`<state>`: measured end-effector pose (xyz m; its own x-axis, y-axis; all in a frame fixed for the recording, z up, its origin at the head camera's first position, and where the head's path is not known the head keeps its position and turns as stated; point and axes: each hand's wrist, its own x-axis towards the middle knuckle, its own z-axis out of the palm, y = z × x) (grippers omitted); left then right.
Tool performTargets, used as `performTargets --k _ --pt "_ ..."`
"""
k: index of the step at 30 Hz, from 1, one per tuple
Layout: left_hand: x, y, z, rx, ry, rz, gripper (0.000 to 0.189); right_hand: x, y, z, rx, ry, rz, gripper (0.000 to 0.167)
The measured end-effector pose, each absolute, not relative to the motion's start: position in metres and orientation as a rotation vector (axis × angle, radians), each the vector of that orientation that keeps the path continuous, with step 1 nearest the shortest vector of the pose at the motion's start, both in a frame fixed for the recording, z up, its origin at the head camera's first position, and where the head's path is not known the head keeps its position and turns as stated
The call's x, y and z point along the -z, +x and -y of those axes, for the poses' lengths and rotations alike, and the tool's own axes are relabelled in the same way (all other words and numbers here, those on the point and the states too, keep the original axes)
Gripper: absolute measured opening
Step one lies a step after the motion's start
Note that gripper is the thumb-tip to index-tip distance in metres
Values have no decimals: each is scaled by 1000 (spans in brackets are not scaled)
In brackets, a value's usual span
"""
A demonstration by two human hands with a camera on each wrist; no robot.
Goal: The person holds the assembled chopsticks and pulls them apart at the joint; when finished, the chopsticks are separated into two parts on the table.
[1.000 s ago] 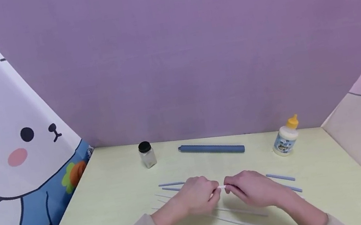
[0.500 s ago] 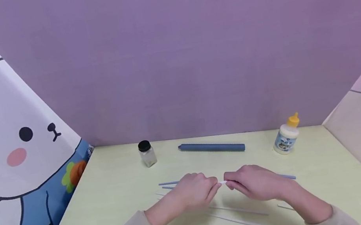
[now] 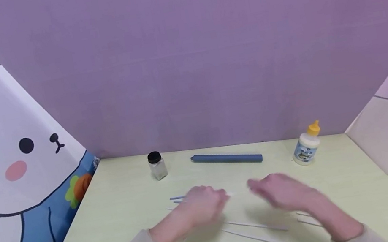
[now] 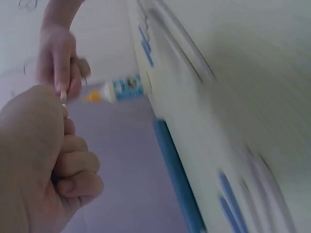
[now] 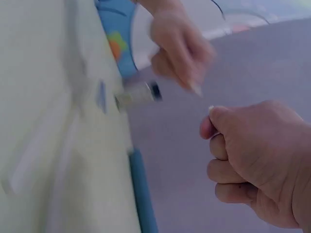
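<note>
My left hand (image 3: 206, 204) pinches a short white stick piece (image 5: 196, 89) between thumb and forefinger; its tip pokes out toward the right hand. My right hand (image 3: 283, 191) pinches a white piece too, its small white end (image 5: 211, 108) showing at the thumb in the right wrist view. A gap lies between the hands, which are blurred above the table. Whether both pieces come from one stick I cannot tell. Long thin white sticks (image 3: 254, 237) lie below and between the hands. Thin blue sticks (image 3: 177, 198) stick out behind the left hand, partly hidden by it.
A thick blue rod (image 3: 227, 158) lies at the back of the pale table (image 3: 115, 202). Left of it stands a black-capped clear jar (image 3: 158, 168); a glue bottle (image 3: 305, 151) with a yellow nozzle stands at the right. A purple backdrop (image 3: 184, 62) rises behind.
Both hands were close together on one short white length, rising slightly. Now they have come apart, the right hand moving right and the left hand left, each with a white end in its fingers.
</note>
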<state>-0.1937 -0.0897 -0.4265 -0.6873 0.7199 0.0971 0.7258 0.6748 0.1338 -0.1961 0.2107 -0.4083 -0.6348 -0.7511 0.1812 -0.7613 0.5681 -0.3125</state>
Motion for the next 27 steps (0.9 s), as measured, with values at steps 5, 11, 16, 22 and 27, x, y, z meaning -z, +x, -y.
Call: performTargets --k 5,11,16,22,27 --pt "429 -201 133 289 -1072 2832 38 407 -195 -272 -493 1046 2628 30" --pt "432 -203 157 305 -1101 2762 38 413 -190 -296 -509 1046 2671 32" --pt "441 -192 171 303 -1124 2808 29 422 -178 -303 -619 1025 2739 27" --pt "446 -178 188 368 -1151 2925 20 438 -167 -313 -793 1105 2741 26" --pt "450 -171 192 485 -1233 2918 20 450 -159 -316 -840 1147 2721 35"
